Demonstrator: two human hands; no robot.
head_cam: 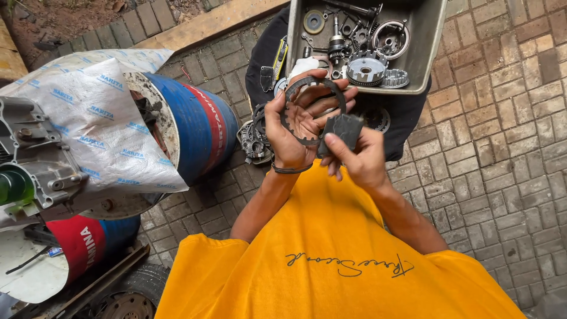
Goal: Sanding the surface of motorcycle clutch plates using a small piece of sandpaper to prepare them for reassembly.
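1. The left hand (293, 133) was cupped palm-up, fingers curled around a thin, dark, toothed metal ring (313, 111), gripping it at its nine o'clock edge so the ring stood nearly upright over the palm.
2. The right hand (361, 159) pinched a small dark grey rectangular pad (341, 131) between thumb and fingers, pressed against the ring at about five o'clock.
3. The ring sat in front of the person's chest, above the yellow printed shirt (331, 260) and just below a grey metal tray (425, 53).
4. Judged from that grip, the rubbing would go best with the ring held steady by its rim, the pad kept flat on the face, and the ring turned a little at a time so no sector is missed; oily fingers could let it slip.
5. At twelve o'clock the tray held greasy engine parts: a round slotted clutch basket (364, 68), a toothed gear ring (394, 78), a shaft and loose washers.
6. A black cloth (407, 115) lay under the tray on the grey brick paving (502, 153).
7. At nine o'clock a blue drum with a red band and white lettering (198, 127) lay on its side, draped with a white woven sack carrying small repeated blue labels (100, 118).
8. An unpainted aluminium engine casing (35, 159) rested on the sack; a second red-and-blue drum (88, 242) lay at seven o'clock.
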